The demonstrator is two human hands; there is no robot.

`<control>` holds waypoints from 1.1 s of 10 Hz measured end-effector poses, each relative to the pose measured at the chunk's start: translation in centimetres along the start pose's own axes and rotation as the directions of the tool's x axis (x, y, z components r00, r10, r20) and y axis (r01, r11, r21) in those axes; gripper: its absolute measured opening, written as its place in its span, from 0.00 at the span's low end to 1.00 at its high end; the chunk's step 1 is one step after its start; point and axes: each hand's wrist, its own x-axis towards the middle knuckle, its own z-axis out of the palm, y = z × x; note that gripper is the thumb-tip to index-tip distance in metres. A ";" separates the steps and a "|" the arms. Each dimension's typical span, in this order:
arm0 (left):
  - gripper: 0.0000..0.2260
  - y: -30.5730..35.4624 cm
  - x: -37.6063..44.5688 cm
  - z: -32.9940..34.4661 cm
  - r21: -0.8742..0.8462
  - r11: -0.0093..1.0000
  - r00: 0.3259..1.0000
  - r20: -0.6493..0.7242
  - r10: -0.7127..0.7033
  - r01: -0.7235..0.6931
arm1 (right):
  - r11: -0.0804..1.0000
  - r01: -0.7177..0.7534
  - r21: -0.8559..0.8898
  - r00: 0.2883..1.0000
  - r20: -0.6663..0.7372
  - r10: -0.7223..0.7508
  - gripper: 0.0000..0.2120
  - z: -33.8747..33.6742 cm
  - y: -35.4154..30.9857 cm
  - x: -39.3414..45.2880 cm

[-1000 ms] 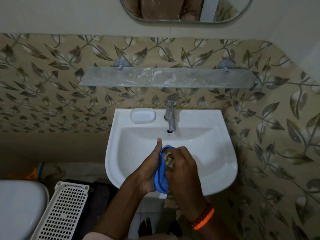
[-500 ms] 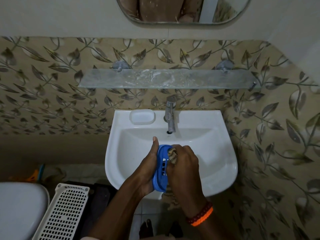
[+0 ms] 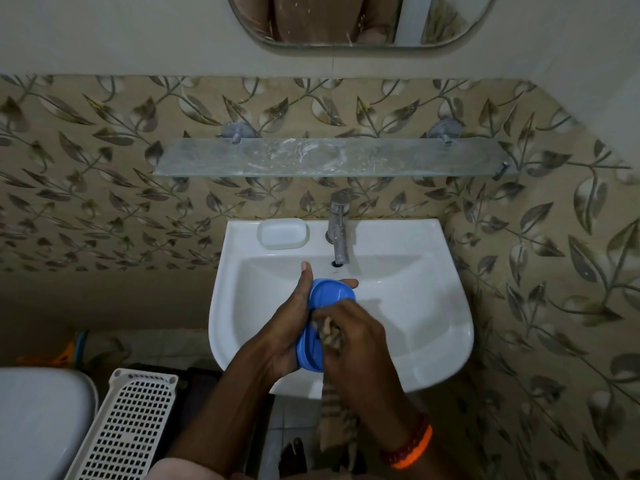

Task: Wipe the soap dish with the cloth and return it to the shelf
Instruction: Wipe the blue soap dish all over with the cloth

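A: Where does the job stand?

B: Mid-wipe, I'd judge. The left hand [image 3: 289, 327] is wrapped around the dish [image 3: 323, 308], fingers behind it and thumb pointing up, holding it on edge over the basin [image 3: 415, 327]. The right hand [image 3: 356, 344] is clenched on the cloth [image 3: 329, 332] and presses it to the dish's face; the cloth's tail hangs below that wrist.

A: What's left?

B: Finishing the wipe, then the whole return. The shelf [image 3: 332, 157] sits well beyond the fingertips, up the wall, with nothing standing on it.

A: Room to move?

B: The basin rim lies just under both hands. Past the thumb tip the tap [image 3: 338, 230] juts out, directly between dish and shelf, so lifting around it looks wise. The shelf's front edge overhangs the tap.
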 end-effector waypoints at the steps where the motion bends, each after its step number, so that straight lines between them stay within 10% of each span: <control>1: 0.37 0.3 -0.2 0.5 0.036 0.999 1.000 -0.011 -0.006 0.006 | 0.976 0.023 -0.215 0.989 0.146 0.009 0.11 0.3 -0.2 2.0; 2: 0.38 1.9 0.1 0.2 0.030 0.998 0.998 -0.007 0.059 -0.059 | 0.977 -0.111 -0.182 0.934 0.316 0.165 0.17 -0.3 1.4 1.7; 4: 0.38 2.5 -0.3 -0.2 0.051 0.993 0.993 0.045 0.107 -0.110 | 0.947 0.077 -0.312 0.832 0.543 0.112 0.16 -1.6 1.8 0.9; 7: 0.39 1.7 -0.7 0.2 -0.036 0.979 0.976 0.081 0.202 -0.200 | 0.974 -0.151 -0.169 0.923 0.329 0.200 0.14 0.2 0.2 0.2; 11: 0.39 0.7 -1.1 -0.9 -0.196 0.978 0.977 0.180 0.110 -0.073 | 0.936 0.009 -0.352 0.922 0.364 0.129 0.20 0.2 0.3 1.1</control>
